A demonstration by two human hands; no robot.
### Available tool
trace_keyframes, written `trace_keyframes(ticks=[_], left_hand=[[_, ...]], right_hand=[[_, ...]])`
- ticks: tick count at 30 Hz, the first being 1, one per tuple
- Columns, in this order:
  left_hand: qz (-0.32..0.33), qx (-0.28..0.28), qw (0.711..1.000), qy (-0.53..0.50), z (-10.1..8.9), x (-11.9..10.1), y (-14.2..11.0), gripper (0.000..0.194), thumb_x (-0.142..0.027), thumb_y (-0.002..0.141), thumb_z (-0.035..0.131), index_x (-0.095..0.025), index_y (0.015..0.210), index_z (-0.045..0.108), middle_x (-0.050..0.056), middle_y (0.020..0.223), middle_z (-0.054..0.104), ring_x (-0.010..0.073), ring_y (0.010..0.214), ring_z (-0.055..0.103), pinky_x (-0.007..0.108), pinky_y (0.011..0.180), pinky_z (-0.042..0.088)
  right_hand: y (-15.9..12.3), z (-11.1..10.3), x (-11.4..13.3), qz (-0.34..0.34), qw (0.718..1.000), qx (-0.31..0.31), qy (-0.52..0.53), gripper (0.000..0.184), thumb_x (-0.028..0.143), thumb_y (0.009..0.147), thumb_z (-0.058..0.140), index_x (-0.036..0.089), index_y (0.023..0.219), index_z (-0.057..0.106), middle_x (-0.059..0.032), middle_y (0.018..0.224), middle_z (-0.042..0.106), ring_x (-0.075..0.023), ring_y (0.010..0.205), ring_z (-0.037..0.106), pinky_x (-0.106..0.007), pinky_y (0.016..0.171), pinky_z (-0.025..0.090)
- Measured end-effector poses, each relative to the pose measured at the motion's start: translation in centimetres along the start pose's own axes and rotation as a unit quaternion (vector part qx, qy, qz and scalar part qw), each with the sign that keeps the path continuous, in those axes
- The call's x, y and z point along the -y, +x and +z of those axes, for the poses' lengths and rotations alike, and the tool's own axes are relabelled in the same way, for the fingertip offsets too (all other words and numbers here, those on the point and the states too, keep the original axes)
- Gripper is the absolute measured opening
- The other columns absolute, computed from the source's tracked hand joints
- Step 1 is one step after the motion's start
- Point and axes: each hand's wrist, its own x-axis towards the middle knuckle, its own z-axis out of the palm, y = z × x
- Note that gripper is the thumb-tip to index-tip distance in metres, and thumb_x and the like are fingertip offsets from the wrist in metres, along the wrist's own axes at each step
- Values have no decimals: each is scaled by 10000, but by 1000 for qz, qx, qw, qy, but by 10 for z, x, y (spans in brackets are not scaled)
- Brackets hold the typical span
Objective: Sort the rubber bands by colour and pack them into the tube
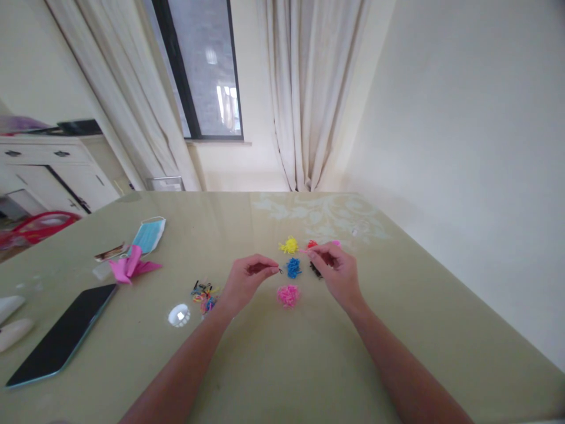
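Observation:
My left hand (247, 281) pinches a small black rubber band (281, 271) between thumb and fingertips, just left of the blue pile (293, 268). In the fingertips of my right hand (339, 274) is a pink rubber band (304, 251), which points left toward the yellow pile (289, 245). Small bands lie sorted by colour around the hands. A pink pile (288, 296) is nearest me. My right hand partly covers a red pile (312, 243), a black pile (315, 270) and a bit of bright pink (336, 242). Mixed bands (205, 295) lie left of my left forearm.
On the left of the table (286, 365) lie a dark tablet (64, 335), a pink folded paper shape (132, 266), a blue face mask (149, 235) and a small shiny round object (179, 315). A wall (477, 165) borders the right side.

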Motion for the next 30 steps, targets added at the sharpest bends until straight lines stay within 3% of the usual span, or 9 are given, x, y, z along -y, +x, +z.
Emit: trace_keyframes(ticks=[3,7,12,15,17,19,24,27,30], left_hand=[[-8,11,1000,11,15,2,9,248,-424,776,803,-196,873,796,64,906,825,233,873,769,354,835,612],[-5,81,994,76,52,2,29,133,-305,803,750,-204,867,809,55,876,824,225,824,760,357,809,602],[69,138,954,257,99,4,52,161,-184,851,678,-212,879,834,75,917,816,228,822,727,380,850,556],[81,134,947,280,105,4,56,181,-170,852,676,-219,897,844,101,992,801,250,893,711,397,891,531],[90,134,947,280,94,3,54,215,-202,882,651,-225,972,844,100,1022,788,248,938,702,382,906,522],[97,110,948,282,69,3,48,282,-262,935,583,-225,1062,832,99,1029,772,237,935,697,361,897,519],[13,34,937,348,-35,8,20,341,-374,901,557,-220,1042,827,86,984,772,229,800,672,341,796,513],[-53,29,925,376,-86,16,4,366,-441,815,614,-218,1024,815,84,971,777,242,776,669,341,745,517],[-78,66,914,393,-107,23,-2,340,-439,705,697,-222,947,800,78,970,769,252,833,689,322,748,521]], right_hand=[[12,-13,-14,39,998,-47,13,253,444,865,750,196,874,799,-51,766,738,-167,648,609,-295,608,492],[20,-21,-27,71,994,-80,13,277,462,820,765,186,836,787,-59,748,759,-181,648,636,-304,612,509],[21,-21,-34,75,995,-61,10,307,479,823,746,178,850,801,-74,775,783,-191,658,664,-318,635,535],[21,-22,-34,76,996,-49,14,304,475,830,739,180,856,805,-73,783,787,-194,670,670,-317,639,536],[21,-23,-35,77,996,-49,12,305,474,839,736,179,865,807,-72,790,785,-193,682,665,-309,633,525],[21,-24,-37,80,995,-52,7,320,482,851,730,173,881,808,-74,806,784,-192,697,660,-303,633,514],[23,-24,-44,84,995,-42,-38,352,504,869,709,169,892,815,-60,763,753,-166,627,587,-292,597,452],[19,-19,-39,57,996,47,-55,309,482,865,733,187,857,825,-37,714,720,-142,576,517,-274,549,390],[10,-9,-27,8,978,194,-70,256,457,874,762,216,823,836,-16,674,684,-133,588,511,-265,562,379]])
